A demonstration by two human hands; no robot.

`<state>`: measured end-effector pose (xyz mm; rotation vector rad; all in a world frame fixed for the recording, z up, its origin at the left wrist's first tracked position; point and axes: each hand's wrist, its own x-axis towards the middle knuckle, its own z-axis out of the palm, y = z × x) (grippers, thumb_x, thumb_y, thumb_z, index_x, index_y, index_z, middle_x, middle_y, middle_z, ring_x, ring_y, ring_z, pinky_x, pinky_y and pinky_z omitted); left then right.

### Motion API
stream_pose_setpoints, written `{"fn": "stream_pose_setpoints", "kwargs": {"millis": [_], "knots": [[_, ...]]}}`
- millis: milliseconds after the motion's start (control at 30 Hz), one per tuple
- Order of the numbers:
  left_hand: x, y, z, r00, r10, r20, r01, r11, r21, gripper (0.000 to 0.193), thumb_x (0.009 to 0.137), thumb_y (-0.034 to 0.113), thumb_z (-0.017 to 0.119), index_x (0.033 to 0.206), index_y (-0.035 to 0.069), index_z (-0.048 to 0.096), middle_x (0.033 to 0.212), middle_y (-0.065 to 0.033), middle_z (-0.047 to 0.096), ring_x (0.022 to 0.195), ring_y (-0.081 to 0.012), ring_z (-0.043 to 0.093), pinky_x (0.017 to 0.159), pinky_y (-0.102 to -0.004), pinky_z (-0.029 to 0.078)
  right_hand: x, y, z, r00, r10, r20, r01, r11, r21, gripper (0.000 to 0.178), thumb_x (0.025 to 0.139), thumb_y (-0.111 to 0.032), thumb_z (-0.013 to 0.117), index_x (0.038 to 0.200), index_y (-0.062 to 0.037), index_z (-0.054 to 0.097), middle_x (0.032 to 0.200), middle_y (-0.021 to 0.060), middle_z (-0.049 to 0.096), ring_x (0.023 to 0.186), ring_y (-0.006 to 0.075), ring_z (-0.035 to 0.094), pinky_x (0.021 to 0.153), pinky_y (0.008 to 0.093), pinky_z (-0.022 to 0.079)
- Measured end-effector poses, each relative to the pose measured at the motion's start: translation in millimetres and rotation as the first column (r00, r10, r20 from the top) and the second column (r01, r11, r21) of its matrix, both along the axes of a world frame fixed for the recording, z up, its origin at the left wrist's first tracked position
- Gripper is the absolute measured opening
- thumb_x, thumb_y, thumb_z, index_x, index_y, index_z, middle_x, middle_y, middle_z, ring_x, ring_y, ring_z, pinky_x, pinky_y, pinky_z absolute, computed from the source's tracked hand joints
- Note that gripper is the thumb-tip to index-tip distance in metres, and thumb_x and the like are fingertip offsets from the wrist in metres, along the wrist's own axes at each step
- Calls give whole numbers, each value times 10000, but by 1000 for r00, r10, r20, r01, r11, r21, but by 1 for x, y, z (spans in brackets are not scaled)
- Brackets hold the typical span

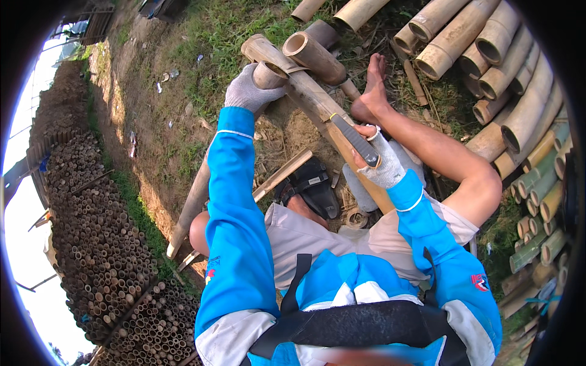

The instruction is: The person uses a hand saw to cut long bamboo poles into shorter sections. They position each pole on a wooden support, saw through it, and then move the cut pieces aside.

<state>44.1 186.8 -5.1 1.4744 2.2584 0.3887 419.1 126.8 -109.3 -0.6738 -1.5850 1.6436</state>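
Note:
My left hand (253, 91), in a white knit glove, is closed round a bamboo pole (269, 74) just below its cut end. The pole runs back behind my left sleeve toward my left knee. In my right hand (383, 160), gloved with bare fingertips, is a hand tool (354, 137) with a dark grey ridged handle and a yellow band; its blade is hard to make out. The tool lies over a long split bamboo beam (323, 113) that slants from between my legs to the far side. A short, thick bamboo tube (314, 58) lies beside the beam's far end.
Cut bamboo poles (452, 46) are piled at the far right, with thinner ones (543, 201) nearer. A large stack of bamboo (116, 244) stands on the left. A black sandal (313, 189) and a split bamboo strip (284, 174) are between my legs. Grass and dirt surround me.

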Motion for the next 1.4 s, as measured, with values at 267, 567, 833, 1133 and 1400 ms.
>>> {"fn": "stream_pose_setpoints", "kwargs": {"millis": [267, 567, 833, 1133, 1400], "knots": [[-10, 6, -4, 999, -27, 17, 27, 1000, 0, 1002, 616, 463, 1045, 1461, 61, 685, 1333, -171, 792, 1222, -316, 776, 1073, -465, 607, 17, -14, -1, 994, 101, 29, -100, 994, -32, 620, 941, 15, 747, 1509, -67, 513, 1304, 63, 645, 1113, 123, 607, 1017, 323, 530], [-12, 5, -6, 998, -39, 40, 38, 999, 18, 976, 637, 438, 1044, 1461, 58, 684, 1351, -164, 788, 1227, -299, 773, 1090, -457, 599, -1, 5, 15, 994, 69, 79, -71, 997, 25, 597, 954, -6, 764, 1502, -54, 532, 1359, 103, 640, 1169, 176, 620, 1085, 350, 508], [-15, 11, -2, 993, -74, 90, 73, 997, 16, 971, 649, 412, 1040, 1474, 51, 679, 1358, -162, 788, 1226, -299, 775, 1088, -450, 600, -13, 10, 17, 995, 99, -25, -101, 994, -46, 563, 966, 31, 706, 1489, -74, 526, 1151, 40, 638, 1009, 135, 622, 929, 332, 547], [-25, 11, -11, 987, -101, 122, 98, 995, 31, 968, 637, 384, 1058, 1461, 40, 681, 1345, -148, 789, 1223, -287, 768, 1091, -447, 593, -41, 19, 8, 985, 76, -154, -77, 997, -3, 559, 969, -2, 731, 1491, -61, 539, 1140, 8, 609, 982, 111, 595, 907, 298, 540], [-35, 14, -13, 984, -89, 154, 95, 995, -29, 1026, 619, 543, 1021, 1445, 35, 684, 1350, -185, 780, 1245, -335, 758, 1079, -457, 584, -39, 49, 19, 987, -159, -29, 161, 979, 125, 473, 1025, -6, 676, 1475, -39, 533, 1315, 86, 618, 1221, 150, 599, 1044, 323, 517]]}}
